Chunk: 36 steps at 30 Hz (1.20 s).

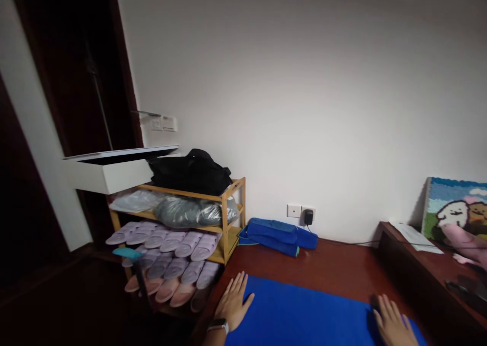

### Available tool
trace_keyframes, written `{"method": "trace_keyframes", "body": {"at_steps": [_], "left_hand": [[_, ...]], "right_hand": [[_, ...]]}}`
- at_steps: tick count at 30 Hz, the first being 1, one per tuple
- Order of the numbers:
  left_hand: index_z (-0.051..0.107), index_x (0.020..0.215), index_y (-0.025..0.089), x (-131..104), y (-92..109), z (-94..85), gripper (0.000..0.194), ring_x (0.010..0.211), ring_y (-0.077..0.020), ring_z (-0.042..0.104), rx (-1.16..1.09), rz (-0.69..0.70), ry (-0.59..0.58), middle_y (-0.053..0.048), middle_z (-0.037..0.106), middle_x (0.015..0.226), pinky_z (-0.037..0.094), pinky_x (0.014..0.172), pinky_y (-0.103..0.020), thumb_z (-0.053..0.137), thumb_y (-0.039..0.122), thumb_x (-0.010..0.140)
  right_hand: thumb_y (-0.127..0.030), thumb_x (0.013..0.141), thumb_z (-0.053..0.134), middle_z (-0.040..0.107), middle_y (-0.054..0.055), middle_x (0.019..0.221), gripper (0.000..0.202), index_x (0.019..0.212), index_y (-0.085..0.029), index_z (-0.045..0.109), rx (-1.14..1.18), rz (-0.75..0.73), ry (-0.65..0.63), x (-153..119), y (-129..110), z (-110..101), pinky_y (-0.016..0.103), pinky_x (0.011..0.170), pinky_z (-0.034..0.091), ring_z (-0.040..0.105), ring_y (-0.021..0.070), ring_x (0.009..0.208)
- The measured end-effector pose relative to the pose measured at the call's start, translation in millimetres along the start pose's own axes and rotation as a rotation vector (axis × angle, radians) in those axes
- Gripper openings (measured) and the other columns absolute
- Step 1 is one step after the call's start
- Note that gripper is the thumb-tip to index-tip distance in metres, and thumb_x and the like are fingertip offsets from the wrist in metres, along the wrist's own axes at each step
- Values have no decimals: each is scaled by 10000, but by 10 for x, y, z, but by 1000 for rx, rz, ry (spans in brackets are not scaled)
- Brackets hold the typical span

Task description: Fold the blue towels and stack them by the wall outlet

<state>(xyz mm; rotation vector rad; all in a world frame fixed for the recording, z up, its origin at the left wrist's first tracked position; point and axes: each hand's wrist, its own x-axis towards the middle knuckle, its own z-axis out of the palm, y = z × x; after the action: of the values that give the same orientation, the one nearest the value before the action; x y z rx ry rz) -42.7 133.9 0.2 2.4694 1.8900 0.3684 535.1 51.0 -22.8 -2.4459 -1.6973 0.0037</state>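
A flat blue cloth (pixel 304 310) lies spread on the reddish-brown wooden surface (pixel 342 265), running off the bottom of the view. At its left edge rests my left hand (pixel 235 301), fingers stretched out and thumb apart, a watch (pixel 218 324) on the wrist. My right hand (pixel 393 321) is at the cloth's right side, fingers extended; its lower part is cut off by the frame. Neither hand grips anything. Behind the cloth, against the wall, sits a folded blue cloth bundle (pixel 272 233).
On the left stands a wooden rack (pixel 224 234) with several slippers (pixel 171 240), plastic-wrapped items (pixel 190 211) and a black bag (pixel 192 171). A white box (pixel 114 176) juts out beside it. A charger (pixel 308 216) hangs in the wall socket. A raised ledge (pixel 403 254) with a picture (pixel 456 209) is right.
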Motion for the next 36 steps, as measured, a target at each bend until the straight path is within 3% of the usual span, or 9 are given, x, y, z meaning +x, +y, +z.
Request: {"method": "trace_keyframes", "body": {"at_steps": [2, 7, 10, 12, 16, 23, 26, 29, 36], "left_hand": [[288, 1610, 198, -4, 12, 4, 756, 1551, -260, 237, -6, 4, 11, -81, 267, 1674, 227, 1274, -482, 280, 654, 1007], [267, 1616, 211, -22, 10, 28, 748, 1552, -258, 237, -13, 4, 17, -77, 271, 1675, 229, 1272, -487, 277, 649, 1010], [277, 1614, 216, -31, -4, 37, 740, 1549, -261, 250, -6, 9, 13, -70, 280, 1673, 236, 1272, -482, 277, 645, 1012], [280, 1614, 213, -30, -12, 36, 739, 1548, -261, 254, 5, 6, 11, -69, 285, 1672, 241, 1271, -474, 276, 643, 1012], [274, 1616, 215, -15, -6, 8, 736, 1548, -255, 251, 24, 4, 9, -62, 274, 1677, 232, 1270, -467, 259, 640, 1014], [310, 1604, 199, 58, -16, 27, 756, 1546, -257, 257, 41, 1, 5, -75, 292, 1669, 226, 1269, -465, 285, 655, 1002], [321, 1602, 204, 99, -55, 73, 752, 1542, -264, 271, 50, 6, 12, -72, 307, 1666, 233, 1264, -466, 301, 648, 996], [322, 1602, 195, 130, -75, 83, 760, 1541, -267, 274, 65, 3, 5, -80, 308, 1666, 236, 1260, -474, 295, 648, 992], [293, 1609, 162, 138, -51, 24, 778, 1551, -253, 246, 85, -5, -40, -87, 289, 1675, 226, 1265, -453, 281, 640, 996]], "right_hand": [[-563, 911, 148, 341, 72, 1641, 825, 1562, -122, 400, 66, -160, 32, -150, -760, -148, 514, 1273, 176, 225, 290, 1544], [-558, 1004, 167, 230, 27, 1673, 727, 1614, -179, 272, 270, -520, -160, -702, -2775, -288, 478, 1281, 182, 191, 240, 1553], [-535, 1010, 203, 230, 55, 1669, 703, 1606, -172, 289, 294, -606, -279, -933, -3488, -253, 514, 1278, 168, 179, 254, 1554], [-528, 1010, 209, 222, 68, 1668, 704, 1604, -157, 288, 296, -613, -300, -972, -3624, -225, 530, 1278, 153, 170, 261, 1556], [-548, 1007, 186, 195, 52, 1676, 733, 1610, -135, 253, 260, -530, -252, -784, -3040, -162, 496, 1287, 132, 149, 241, 1561], [-575, 949, 193, 233, 68, 1680, 812, 1611, -107, 250, 76, -99, -158, -250, -388, -35, 492, 1279, 156, 153, 259, 1557], [-573, 915, 203, 227, 69, 1687, 831, 1609, -119, 271, 35, 42, -132, -126, 486, 16, 495, 1269, 182, 139, 262, 1558], [-584, 902, 180, 218, 62, 1694, 840, 1616, -148, 260, 38, 116, -90, -76, 848, 63, 485, 1259, 207, 166, 255, 1559], [-582, 915, 124, 167, 64, 1708, 846, 1627, -131, 201, 17, 121, -99, -105, 783, 46, 481, 1265, 176, 151, 253, 1568]]}}
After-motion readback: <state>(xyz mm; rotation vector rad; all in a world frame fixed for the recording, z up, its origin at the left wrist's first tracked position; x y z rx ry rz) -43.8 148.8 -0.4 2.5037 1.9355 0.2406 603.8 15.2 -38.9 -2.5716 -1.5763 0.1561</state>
